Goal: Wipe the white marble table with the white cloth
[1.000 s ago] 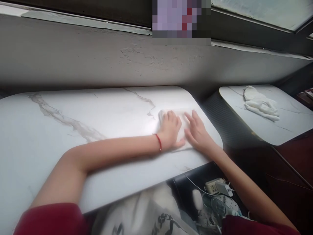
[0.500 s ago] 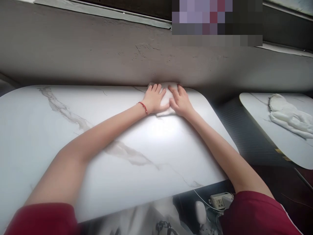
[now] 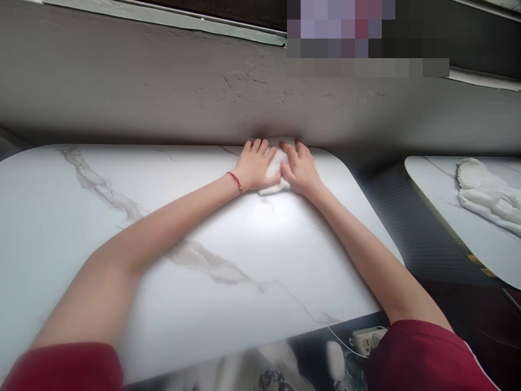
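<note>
Just above the frame's centre, the left hand [image 3: 254, 165] and right hand [image 3: 302, 172] lie side by side, palms flat and fingers spread. They press a white cloth [image 3: 277, 163] onto the marble surface [image 3: 171, 217] where it meets the grey wall [image 3: 122, 92]. A crumpled towel [image 3: 486, 196] lies at far right.

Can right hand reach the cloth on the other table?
Likely not without leaning: right hand is flat on the small cloth by the wall; the crumpled cloth lies across a gap, nothing between.
</note>
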{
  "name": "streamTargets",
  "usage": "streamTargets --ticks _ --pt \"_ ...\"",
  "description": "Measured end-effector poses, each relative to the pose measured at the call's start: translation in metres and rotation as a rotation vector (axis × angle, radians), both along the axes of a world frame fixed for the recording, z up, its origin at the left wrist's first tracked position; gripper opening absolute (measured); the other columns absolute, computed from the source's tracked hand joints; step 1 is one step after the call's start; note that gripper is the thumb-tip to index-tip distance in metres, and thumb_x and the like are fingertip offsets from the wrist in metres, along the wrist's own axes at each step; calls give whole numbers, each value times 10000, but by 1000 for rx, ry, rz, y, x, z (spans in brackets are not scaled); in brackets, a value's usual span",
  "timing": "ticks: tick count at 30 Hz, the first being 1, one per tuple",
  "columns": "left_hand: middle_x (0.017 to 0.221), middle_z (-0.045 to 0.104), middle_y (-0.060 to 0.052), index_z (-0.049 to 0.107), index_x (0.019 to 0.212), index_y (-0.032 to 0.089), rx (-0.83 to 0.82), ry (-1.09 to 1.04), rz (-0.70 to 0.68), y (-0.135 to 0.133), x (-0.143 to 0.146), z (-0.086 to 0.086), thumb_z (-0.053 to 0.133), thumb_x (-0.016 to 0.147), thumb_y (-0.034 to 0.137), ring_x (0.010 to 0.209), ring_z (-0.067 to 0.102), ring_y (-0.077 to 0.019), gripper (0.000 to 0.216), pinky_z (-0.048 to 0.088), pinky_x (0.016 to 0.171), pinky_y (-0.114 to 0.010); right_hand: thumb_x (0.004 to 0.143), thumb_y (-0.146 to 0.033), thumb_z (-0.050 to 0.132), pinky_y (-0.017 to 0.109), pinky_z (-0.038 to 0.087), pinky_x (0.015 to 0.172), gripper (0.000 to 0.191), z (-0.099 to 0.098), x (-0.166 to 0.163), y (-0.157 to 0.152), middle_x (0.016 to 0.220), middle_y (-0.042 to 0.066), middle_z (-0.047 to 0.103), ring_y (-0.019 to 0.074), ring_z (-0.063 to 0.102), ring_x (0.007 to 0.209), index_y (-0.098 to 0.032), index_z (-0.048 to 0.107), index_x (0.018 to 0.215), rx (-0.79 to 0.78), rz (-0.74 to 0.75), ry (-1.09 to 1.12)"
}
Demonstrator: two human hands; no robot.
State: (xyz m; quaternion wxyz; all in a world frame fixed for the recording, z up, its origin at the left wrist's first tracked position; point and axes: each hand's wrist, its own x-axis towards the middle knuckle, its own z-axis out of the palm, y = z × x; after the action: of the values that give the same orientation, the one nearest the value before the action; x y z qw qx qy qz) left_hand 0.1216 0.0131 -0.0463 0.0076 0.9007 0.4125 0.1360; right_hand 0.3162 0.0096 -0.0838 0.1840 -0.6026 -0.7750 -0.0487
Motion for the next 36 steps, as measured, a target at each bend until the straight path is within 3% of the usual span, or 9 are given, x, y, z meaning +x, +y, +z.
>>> streamTargets --ticks 25,32,36 --pt "1487 509 -279 526 1458 46 66 -33 30 -3 -2 -11 495 958 512 1335 477 -416 684 315 1122 -520 932 -383 387 520 372 1160 616 -9 -4 3 1462 225 489 352 421 1409 -142 513 1485 64 -30 69" --pt "1522 470 -313 480 1493 5 87 26 48 -25 -8 -10 486 970 520 1362 464 -437 734 309 1127 -543 947 -385 375 560 352 1167 631 -8 -3 -11 1535 240 445 378 394 1437 -123 487 1510 46 51 35" --pt "1525 460 -335 454 1501 -30 83 40 27 -57 -14 -13 470 973 541 1390 443 -444 777 290 1147 -561 969 -382 363 585 343 1177 608 -9 -5 -47 1568 230 416 381 359 1480 -142 465 1518 59 115 21"
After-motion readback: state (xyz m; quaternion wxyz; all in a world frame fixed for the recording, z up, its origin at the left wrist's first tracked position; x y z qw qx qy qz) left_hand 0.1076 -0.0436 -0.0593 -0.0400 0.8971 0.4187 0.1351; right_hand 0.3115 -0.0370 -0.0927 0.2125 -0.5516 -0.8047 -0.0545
